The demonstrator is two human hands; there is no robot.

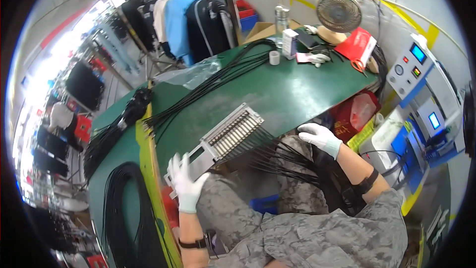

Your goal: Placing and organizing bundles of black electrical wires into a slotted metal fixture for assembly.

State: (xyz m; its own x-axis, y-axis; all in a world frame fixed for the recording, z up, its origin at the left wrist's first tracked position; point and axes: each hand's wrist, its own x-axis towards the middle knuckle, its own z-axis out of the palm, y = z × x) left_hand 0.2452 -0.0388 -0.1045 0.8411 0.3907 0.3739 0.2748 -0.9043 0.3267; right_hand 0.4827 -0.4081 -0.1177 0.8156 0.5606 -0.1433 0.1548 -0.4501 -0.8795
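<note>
Head cam: gloved left hand grips the grey comb fixture's near end at the green counter edge; right hand rests curled on black cables draping off it.

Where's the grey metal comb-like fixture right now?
In the head view, the grey metal comb-like fixture lies at the green table's near edge, centre-left, the gloved left hand on its lower end.

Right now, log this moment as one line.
left hand: gripping metal comb fixture end | right hand: on black cables at table edge
</note>
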